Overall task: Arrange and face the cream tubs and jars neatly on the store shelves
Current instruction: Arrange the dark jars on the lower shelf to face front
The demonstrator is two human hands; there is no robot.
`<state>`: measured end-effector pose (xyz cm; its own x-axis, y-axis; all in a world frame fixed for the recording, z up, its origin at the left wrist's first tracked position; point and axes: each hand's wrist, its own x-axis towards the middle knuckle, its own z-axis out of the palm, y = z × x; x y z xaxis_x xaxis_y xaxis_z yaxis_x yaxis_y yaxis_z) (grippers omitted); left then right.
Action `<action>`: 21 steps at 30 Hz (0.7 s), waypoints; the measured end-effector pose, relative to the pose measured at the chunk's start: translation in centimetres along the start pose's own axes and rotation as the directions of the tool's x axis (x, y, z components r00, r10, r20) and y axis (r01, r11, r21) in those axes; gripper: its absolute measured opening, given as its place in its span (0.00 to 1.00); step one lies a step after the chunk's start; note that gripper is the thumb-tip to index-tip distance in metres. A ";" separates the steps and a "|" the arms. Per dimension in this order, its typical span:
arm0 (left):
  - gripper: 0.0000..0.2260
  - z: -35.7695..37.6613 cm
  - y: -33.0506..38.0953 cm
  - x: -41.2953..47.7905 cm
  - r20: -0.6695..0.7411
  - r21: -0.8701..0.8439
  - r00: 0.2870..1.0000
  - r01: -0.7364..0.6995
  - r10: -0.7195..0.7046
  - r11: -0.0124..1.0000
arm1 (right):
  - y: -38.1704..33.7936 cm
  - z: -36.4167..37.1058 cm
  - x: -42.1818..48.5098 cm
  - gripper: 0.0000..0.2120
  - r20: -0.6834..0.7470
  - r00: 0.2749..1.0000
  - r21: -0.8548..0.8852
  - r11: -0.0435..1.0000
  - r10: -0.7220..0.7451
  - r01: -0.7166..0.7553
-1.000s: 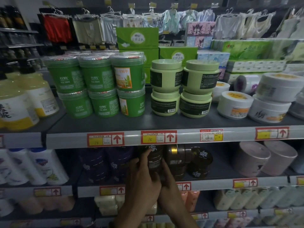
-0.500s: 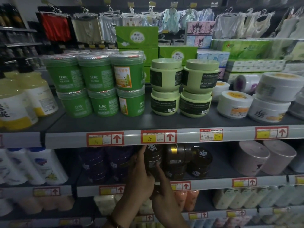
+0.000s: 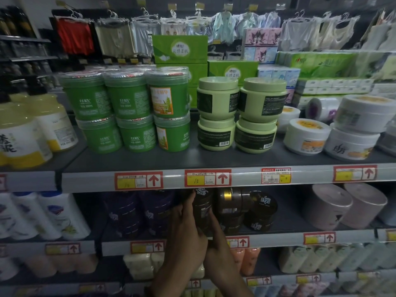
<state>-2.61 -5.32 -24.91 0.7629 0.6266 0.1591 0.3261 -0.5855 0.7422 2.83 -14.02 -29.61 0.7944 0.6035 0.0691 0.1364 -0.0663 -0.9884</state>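
Observation:
On the second shelf, both my hands grip a dark brown jar (image 3: 203, 209) that stands in a stack just under the price rail. My left hand (image 3: 186, 232) wraps its left side, thumb up along the jar. My right hand (image 3: 216, 239) presses its lower right side. More dark brown jars (image 3: 230, 207) stand right beside it, and one tilted jar (image 3: 262, 210) leans further right. Purple jars (image 3: 139, 211) sit to the left. On the upper shelf stand stacked green tubs (image 3: 128, 110), pale green jars (image 3: 217, 113) and white tubs (image 3: 306, 136).
Yellow bottles (image 3: 25, 133) stand at upper left, white bottles (image 3: 55, 213) below them. Grey-pink tubs (image 3: 330, 206) lie on their sides at right. The shelf rail (image 3: 310, 179) carries red price tags. Tissue boxes (image 3: 180, 49) and hanging clothes fill the back. Soap packs and bottles line the lowest shelf.
Both hands have slid up and tighter around the dark brown jar; the left thumb now reaches near its lid. The view has shifted slightly.

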 end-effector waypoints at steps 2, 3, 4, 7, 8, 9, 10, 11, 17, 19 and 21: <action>0.43 0.0 0.1 -0.2 0.002 0.008 1.000 -0.003 0.003 1.000 | 0.0 -0.1 0.1 0.34 0.007 1.000 0.012 1.000 -0.001 0.001; 0.43 0.1 0.1 -0.2 0.004 0.019 1.000 -0.004 0.004 1.000 | -0.1 -0.1 0.2 0.34 0.008 1.000 0.017 1.000 -0.005 0.005; 0.42 0.1 0.2 -0.3 0.009 0.030 1.000 -0.004 0.003 1.000 | -0.1 -0.2 0.3 0.34 0.007 1.000 0.023 1.000 -0.006 0.005; 0.41 0.1 0.4 -0.5 0.015 0.047 1.000 0.004 -0.005 0.999 | 0.0 -0.3 0.4 0.34 -0.003 1.000 0.029 1.000 0.000 0.000; 0.41 0.1 0.4 -0.5 0.009 0.052 1.000 0.005 -0.005 0.999 | 0.0 -0.4 0.4 0.33 -0.008 1.000 0.037 0.999 0.001 -0.001; 0.40 0.2 0.5 -0.6 -0.003 0.060 1.000 0.004 -0.004 0.998 | 0.0 -0.5 0.4 0.33 -0.008 1.000 0.046 0.999 -0.002 0.002; 0.40 0.3 0.5 -0.6 -0.013 0.066 1.000 0.007 -0.006 0.998 | 0.0 -0.5 0.4 0.32 -0.002 1.000 0.058 0.998 -0.003 0.003; 0.40 0.4 0.5 -0.6 -0.020 0.062 1.000 0.016 -0.015 0.998 | -0.1 -0.5 0.4 0.31 0.001 1.000 0.062 0.998 -0.003 0.003; 0.38 0.5 -0.3 0.5 0.039 -0.157 0.998 0.053 -0.048 0.986 | -1.0 -0.8 -0.1 0.36 0.020 1.000 0.039 0.999 -0.008 0.008; 0.39 0.1 -0.8 1.0 0.074 -0.260 0.996 0.057 -0.039 0.964 | -0.9 -0.9 -0.1 0.39 0.014 1.000 0.036 0.999 0.012 -0.012; 0.41 -0.1 -1.3 1.4 0.104 -0.331 0.994 0.060 -0.026 0.942 | -0.4 -0.7 0.0 0.40 0.001 1.000 -0.006 1.000 0.010 -0.010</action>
<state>-2.04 -3.68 -25.58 0.8080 0.5850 0.0709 0.1680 -0.3440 0.9238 3.20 -14.51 -29.12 0.7950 0.6038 0.0587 0.1316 -0.0772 -0.9883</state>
